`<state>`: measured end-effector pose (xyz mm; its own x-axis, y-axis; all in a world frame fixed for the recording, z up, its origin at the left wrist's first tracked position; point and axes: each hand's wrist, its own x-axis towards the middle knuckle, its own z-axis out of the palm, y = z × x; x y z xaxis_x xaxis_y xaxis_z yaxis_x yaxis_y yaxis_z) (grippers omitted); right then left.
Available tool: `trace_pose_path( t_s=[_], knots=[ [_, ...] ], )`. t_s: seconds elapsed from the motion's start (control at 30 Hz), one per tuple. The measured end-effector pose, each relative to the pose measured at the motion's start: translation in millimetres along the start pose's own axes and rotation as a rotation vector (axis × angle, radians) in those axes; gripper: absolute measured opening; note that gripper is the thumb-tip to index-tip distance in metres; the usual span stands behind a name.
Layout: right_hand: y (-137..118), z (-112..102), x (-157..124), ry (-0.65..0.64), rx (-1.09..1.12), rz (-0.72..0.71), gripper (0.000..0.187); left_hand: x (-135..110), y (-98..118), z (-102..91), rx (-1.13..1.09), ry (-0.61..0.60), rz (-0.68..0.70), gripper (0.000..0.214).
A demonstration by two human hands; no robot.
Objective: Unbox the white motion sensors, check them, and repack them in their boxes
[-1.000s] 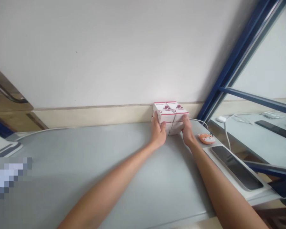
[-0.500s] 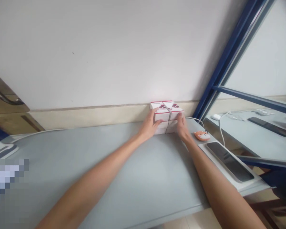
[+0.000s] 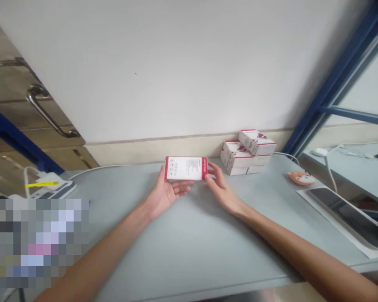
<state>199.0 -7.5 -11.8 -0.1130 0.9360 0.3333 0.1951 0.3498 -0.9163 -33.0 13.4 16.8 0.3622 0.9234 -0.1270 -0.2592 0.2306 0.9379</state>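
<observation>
A white and red cardboard box (image 3: 187,168) is held above the grey table, its printed face turned toward me. My left hand (image 3: 164,196) supports it from below at the left end, with the thumb along the edge and the fingers beneath. At the right end, my right hand (image 3: 223,189) grips the red edge between thumb and fingers. To the right of it, against the wall, stands a stack of similar boxes (image 3: 238,163). One box (image 3: 257,141) sits higher than its neighbour, on top of the right side of that stack.
An orange animal-face object (image 3: 301,178) and a dark phone-like slab on a white base (image 3: 349,216) lie to the right. A power strip with a yellow tag (image 3: 41,184) is at the left. Behind the table (image 3: 182,247) runs the wall; a blue frame (image 3: 334,79) borders the right.
Both hands have left the stack with one box and moved left, tilting its printed face toward me. The stack's left side is now lower. The view has shifted left.
</observation>
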Motion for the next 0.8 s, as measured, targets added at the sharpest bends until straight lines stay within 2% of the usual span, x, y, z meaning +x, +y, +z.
trace_pose_path(
  t_s=[0.07, 0.1, 0.13, 0.17, 0.23, 0.27, 0.3, 0.33, 0.4, 0.47, 0.53, 0.63, 0.7, 0.8],
  knots=[
    [7.6, 5.8, 4.2, -0.047, 0.104, 0.086, 0.06, -4.5, -4.8, -8.7, 0.031, -0.072, -0.07, 0.09],
    [8.9, 5.8, 8.3, -0.04, 0.122, 0.103, 0.059, -4.7, -7.0, -12.1, 0.077, -0.07, -0.074, 0.089],
    [8.4, 4.9, 13.3, -0.023, 0.125, 0.113, 0.059, -4.2, -8.9, -15.1, 0.151, -0.019, -0.04, 0.085],
    [6.1, 4.0, 18.7, -0.001, 0.117, 0.118, 0.059, -3.4, -10.4, -17.8, 0.254, 0.081, 0.043, 0.079],
    [-2.5, 4.4, 29.0, 0.033, 0.068, 0.116, 0.06, -3.0, -12.3, -21.9, 0.531, 0.332, 0.338, 0.068],
    [-7.9, 6.3, 32.8, 0.047, 0.029, 0.103, 0.06, -4.0, -12.9, -23.0, 0.686, 0.421, 0.508, 0.065],
    [-13.5, 9.3, 35.1, 0.058, -0.014, 0.08, 0.06, -5.8, -13.5, -23.2, 0.837, 0.455, 0.659, 0.065],
    [-18.9, 13.2, 35.7, 0.065, -0.056, 0.046, 0.059, -8.4, -14.2, -22.5, 0.972, 0.439, 0.77, 0.065],
    [-27.9, 21.4, 32.2, 0.048, -0.141, -0.065, 0.054, -14.6, -16.2, -18.1, 1.151, 0.345, 0.885, 0.072],
    [-33.1, 27.0, 24.5, -0.008, -0.213, -0.184, 0.051, -20.4, -18.7, -11.8, 1.185, 0.289, 0.951, 0.083],
    [-34.6, 27.3, 16.5, -0.024, -0.211, -0.223, 0.046, -24.5, -20.3, -6.3, 1.162, 0.263, 0.993, 0.089],
    [-33.4, 20.6, 10.7, 0.114, -0.042, -0.092, 0.049, -28.8, -18.0, -2.1, 1.197, 0.173, 1.018, 0.084],
    [-33.7, 16.5, 11.1, 0.202, 0.086, 0.017, 0.05, -31.9, -13.4, -0.7, 1.268, 0.122, 1.026, 0.073],
    [-39.8, 16.5, 11.8, 0.192, 0.206, 0.108, 0.047, -37.6, -5.8, 2.5, 1.369, 0.132, 1.114, 0.053]
  ],
)
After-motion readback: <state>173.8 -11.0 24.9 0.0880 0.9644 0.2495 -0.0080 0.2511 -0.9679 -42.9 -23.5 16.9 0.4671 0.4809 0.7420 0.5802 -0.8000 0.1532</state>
